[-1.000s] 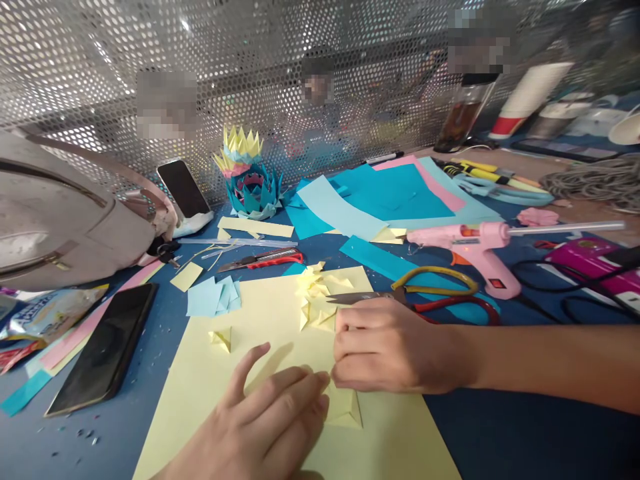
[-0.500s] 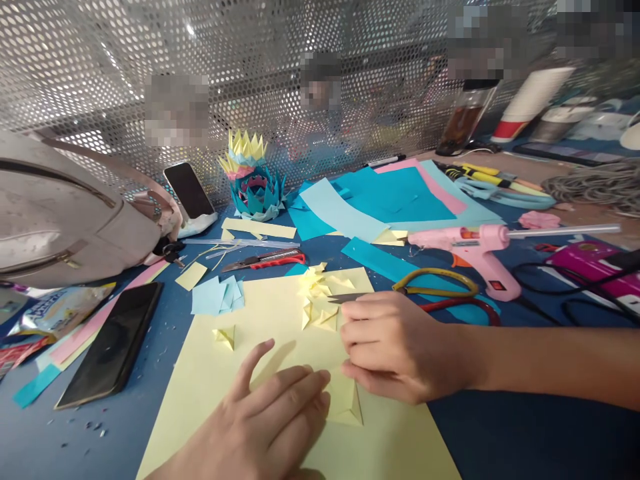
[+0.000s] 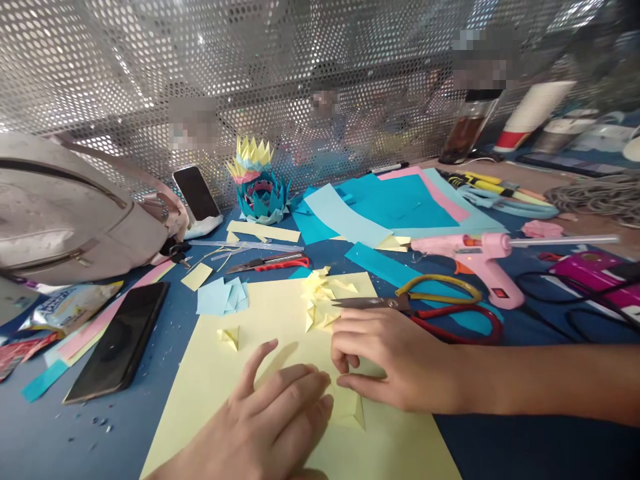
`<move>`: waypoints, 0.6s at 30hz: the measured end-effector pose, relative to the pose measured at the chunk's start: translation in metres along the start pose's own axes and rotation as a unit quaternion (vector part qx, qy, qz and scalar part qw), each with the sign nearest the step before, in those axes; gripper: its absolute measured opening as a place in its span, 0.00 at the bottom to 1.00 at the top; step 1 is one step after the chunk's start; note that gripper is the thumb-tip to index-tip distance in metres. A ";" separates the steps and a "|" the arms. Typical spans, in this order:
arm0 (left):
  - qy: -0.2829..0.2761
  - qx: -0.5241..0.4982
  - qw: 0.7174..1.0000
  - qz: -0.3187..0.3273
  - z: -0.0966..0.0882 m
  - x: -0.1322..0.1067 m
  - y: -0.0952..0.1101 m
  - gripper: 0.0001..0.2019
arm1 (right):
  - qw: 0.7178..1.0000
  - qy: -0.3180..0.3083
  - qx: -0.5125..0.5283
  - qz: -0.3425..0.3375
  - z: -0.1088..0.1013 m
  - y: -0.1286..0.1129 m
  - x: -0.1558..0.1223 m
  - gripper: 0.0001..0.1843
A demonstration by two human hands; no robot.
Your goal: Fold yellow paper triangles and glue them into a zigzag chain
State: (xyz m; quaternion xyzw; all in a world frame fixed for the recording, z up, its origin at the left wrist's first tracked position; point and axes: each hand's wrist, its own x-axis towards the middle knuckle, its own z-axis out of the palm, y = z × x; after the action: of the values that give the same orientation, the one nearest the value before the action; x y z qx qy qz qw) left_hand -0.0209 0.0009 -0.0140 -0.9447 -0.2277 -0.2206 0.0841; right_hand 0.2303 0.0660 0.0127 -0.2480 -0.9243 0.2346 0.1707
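Observation:
A small folded piece of pale yellow paper lies on a large yellow sheet. Over its left side is my left hand, its thumb and forefinger gripping that edge and its little finger raised. Beside the upper edge of the piece is my right hand. Its fingers are curled and stand apart from the thumb, whose tip is at the paper. Just beyond lie scissors with yellow and red handles. Several folded yellow points are heaped near the blades, and a single folded point sits to the left.
Behind stand a paper lotus-like model and a propped phone. Coloured sheets, a pink glue gun and a red-handled cutter lie beyond my hands. A black phone and a backpack are left.
My right hand has shifted slightly down and left, and its fingers have parted from the thumb. More of the scissors shows. My left hand stays nearly still; the view has moved a little.

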 end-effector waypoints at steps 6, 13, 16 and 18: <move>-0.009 -0.021 1.000 -0.007 -0.001 0.000 -0.001 0.23 | 0.998 0.054 0.025 -0.015 0.005 -0.001 -0.001 0.05; -0.005 -0.025 1.000 -0.006 -0.002 0.001 -0.001 0.24 | 0.986 0.054 -0.096 -0.125 -0.001 -0.001 -0.003 0.11; -0.004 -0.023 1.000 -0.002 -0.001 0.002 -0.001 0.23 | 0.976 -0.003 -0.137 -0.167 -0.012 -0.002 -0.001 0.13; -0.001 -0.022 1.000 0.003 -0.001 0.002 -0.001 0.22 | 0.970 -0.033 -0.152 -0.184 -0.019 -0.002 0.002 0.14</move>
State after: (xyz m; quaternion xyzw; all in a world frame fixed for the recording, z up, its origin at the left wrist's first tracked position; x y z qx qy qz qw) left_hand -0.0204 0.0024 -0.0125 -0.9473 -0.2197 -0.2243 0.0641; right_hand 0.2361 0.0720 0.0306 -0.0884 -0.9841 0.0638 0.1404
